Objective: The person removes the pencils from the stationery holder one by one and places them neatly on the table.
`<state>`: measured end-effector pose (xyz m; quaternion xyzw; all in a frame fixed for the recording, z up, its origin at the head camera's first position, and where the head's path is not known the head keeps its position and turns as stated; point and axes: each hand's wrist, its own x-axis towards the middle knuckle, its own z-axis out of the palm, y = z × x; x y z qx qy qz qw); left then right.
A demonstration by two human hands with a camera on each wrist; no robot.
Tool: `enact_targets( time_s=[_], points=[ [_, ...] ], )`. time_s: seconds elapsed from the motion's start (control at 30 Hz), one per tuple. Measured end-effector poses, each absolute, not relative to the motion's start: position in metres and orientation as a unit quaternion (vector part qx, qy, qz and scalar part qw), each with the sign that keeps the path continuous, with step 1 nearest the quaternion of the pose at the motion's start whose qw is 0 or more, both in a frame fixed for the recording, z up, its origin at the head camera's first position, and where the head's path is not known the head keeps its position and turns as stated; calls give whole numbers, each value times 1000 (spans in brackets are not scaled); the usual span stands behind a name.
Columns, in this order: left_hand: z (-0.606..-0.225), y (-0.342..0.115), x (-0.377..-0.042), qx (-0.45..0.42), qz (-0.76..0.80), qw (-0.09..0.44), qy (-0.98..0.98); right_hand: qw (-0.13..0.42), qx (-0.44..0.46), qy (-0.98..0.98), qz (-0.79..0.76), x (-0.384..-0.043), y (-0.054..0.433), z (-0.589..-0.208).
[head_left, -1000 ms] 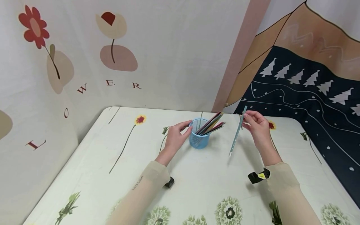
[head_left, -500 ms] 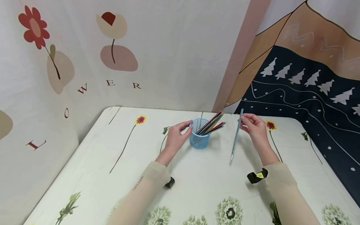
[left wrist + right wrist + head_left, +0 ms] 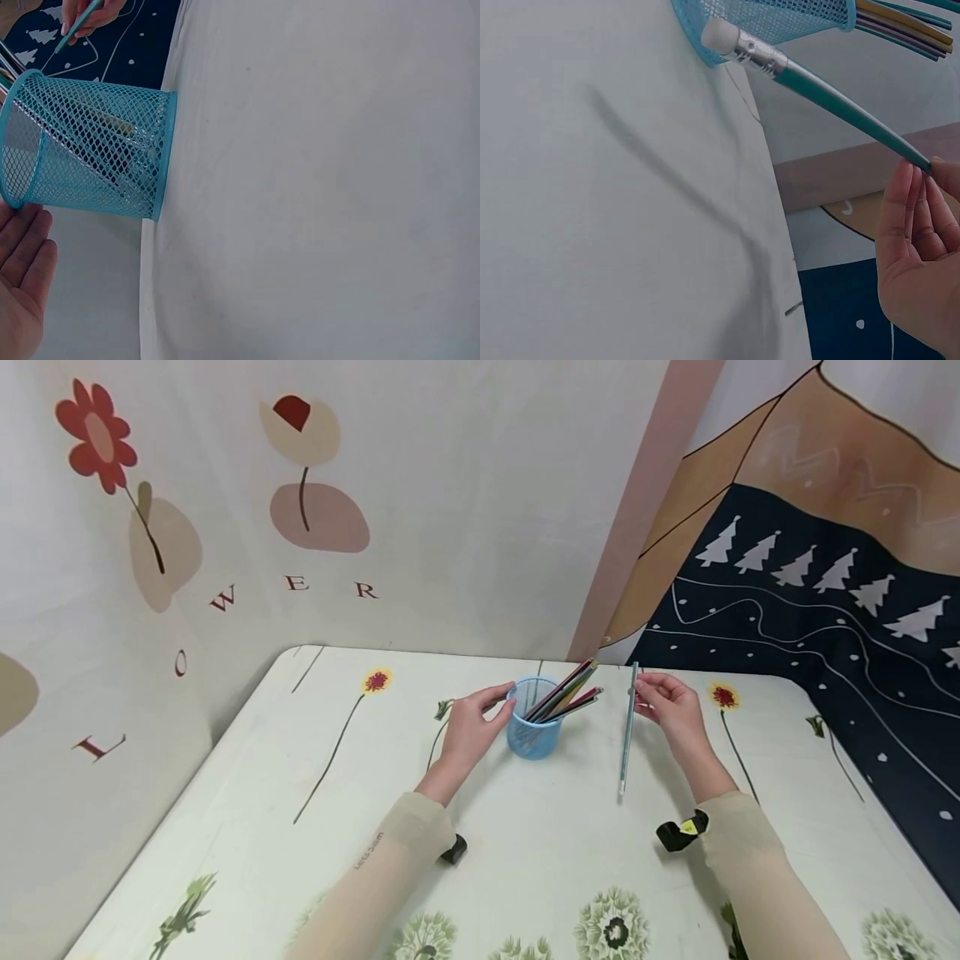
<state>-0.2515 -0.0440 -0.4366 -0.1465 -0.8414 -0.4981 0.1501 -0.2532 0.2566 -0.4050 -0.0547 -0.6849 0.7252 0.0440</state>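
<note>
Pencil (image 3: pixel 832 103), pinched in the right hand (image 3: pixel 677 714), is tilting near the cup (image 3: pixel 534 742), which the left hand (image 3: pixel 468 731) is touching, grip unclear.

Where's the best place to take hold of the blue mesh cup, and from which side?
Probably the left wall of the blue mesh cup, just below the rim, coming from the person's left: the cup stands upright, and its pencils lean out over the right rim, so none jut across that side.
</note>
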Motion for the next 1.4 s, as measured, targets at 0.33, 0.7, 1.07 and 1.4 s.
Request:
enact_targets(
  time_s=[0.33,0.7,1.07,1.4],
  points=[
    [-436,-43,-252,-141,-497,145,-844,14,-67,-708,703,-259,260,-416],
    [-436,-43,-255,-145,-494,155,-843,-28,-88,-757,647,-264,258,-423],
    [-435,-44,-254,-144,-494,153,-844,-58,-114,-773,621,-268,254,-429],
    [-435,-43,-251,-144,-498,151,-842,-73,-139,-788,595,-272,253,-437]
  ],
)
